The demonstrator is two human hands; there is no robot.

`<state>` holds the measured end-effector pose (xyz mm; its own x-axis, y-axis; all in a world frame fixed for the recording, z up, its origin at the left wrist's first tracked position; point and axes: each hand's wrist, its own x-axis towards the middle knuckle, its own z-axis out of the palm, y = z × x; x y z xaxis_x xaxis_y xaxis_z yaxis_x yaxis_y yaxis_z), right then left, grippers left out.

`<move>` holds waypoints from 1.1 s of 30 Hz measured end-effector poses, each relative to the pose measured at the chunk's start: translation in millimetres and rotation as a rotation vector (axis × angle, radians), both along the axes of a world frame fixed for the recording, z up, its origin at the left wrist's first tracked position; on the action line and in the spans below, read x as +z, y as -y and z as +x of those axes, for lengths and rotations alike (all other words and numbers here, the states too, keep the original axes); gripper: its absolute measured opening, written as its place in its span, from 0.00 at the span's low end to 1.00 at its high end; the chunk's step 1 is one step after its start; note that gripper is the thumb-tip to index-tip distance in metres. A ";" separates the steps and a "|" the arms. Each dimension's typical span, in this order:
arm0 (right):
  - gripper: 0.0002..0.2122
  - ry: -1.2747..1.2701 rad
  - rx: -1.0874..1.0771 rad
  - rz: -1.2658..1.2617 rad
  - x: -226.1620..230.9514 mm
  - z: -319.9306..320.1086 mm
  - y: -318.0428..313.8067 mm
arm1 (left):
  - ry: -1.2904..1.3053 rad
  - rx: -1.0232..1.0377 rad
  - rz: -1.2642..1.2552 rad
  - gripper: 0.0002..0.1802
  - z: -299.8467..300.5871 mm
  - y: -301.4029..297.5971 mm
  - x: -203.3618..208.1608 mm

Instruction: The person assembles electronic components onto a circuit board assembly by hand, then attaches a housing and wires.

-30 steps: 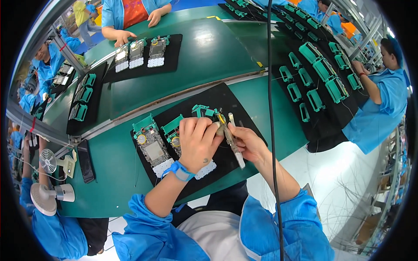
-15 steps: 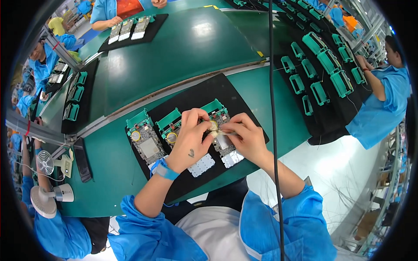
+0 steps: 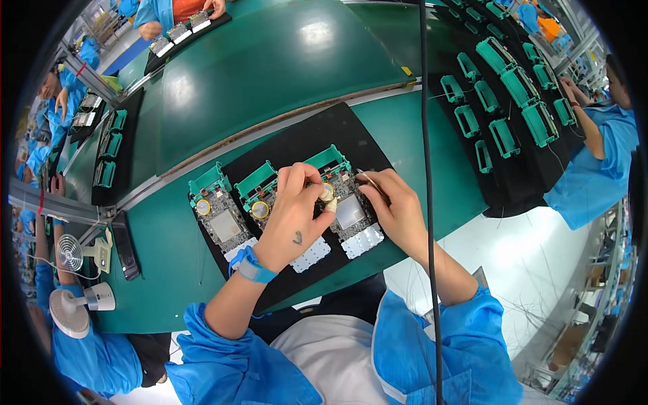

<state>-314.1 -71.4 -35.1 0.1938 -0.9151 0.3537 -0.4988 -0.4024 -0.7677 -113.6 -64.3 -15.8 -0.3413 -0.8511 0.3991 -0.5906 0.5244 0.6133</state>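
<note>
Centre frame, the left hand (image 3: 293,219) presses fingertips on the right-hand circuit board (image 3: 351,209) lying on the black mat (image 3: 304,138); the right hand (image 3: 398,206) pinches slim tweezers (image 3: 368,178) beside it; a slip could scratch the board or drop a part.

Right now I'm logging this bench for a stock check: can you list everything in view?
Circuit boards: three in green frames, side by side on the near black mat.
Black mat: one under those boards; others further off.
Green frames: many, empty, on the black mat at right.
Conveyor belt: one, dark green, beyond the mat.
Desk fans: two, white, far left.
Hanging cable: one, black, crossing the view.
Co-workers: several in blue coats around the line.
Wristband: one, blue, left wrist.
Left hand: on the middle and right boards.
Right hand: holds a thin metal tool.
</note>
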 end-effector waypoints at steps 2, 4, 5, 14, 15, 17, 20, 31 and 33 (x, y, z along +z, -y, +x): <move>0.11 0.016 -0.010 0.136 7.8 1.4 -8.5 | 0.017 0.011 0.002 0.12 -0.6 -0.5 0.6; 0.13 0.038 -0.028 0.118 9.4 2.3 -15.0 | 0.034 0.037 -0.005 0.12 -3.5 -0.1 1.3; 0.13 0.039 -0.029 0.120 8.8 1.2 -17.2 | 0.035 0.036 -0.003 0.12 -4.5 -0.3 1.8; 0.21 -0.331 0.083 -0.071 -0.4 -14.9 -21.1 | -0.006 0.082 0.065 0.12 -7.5 -3.1 2.5; 0.21 -0.408 0.073 -0.112 3.8 -15.6 -20.6 | -0.013 0.089 0.076 0.12 -7.7 -3.5 2.2; 0.21 -0.483 0.062 -0.152 6.1 -15.6 -21.0 | -0.020 0.094 0.087 0.12 -8.1 -4.3 2.7; 0.20 -0.372 0.064 -0.189 5.0 -11.5 -23.4 | -0.019 0.109 0.105 0.12 -9.7 -5.3 4.6; 0.18 -0.137 0.135 -0.033 -8.7 -1.8 -25.8 | -0.017 0.110 0.104 0.12 -9.3 -1.8 2.5; 0.17 0.053 0.131 0.078 -10.6 -2.8 -25.1 | -0.030 0.099 0.107 0.12 -7.6 -1.2 1.9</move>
<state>-317.0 -46.3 -45.7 0.2960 -0.9084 0.2953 -0.4042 -0.3992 -0.8229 -121.2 -63.1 -13.9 -0.2431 -0.9182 0.3129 -0.6168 0.3952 0.6807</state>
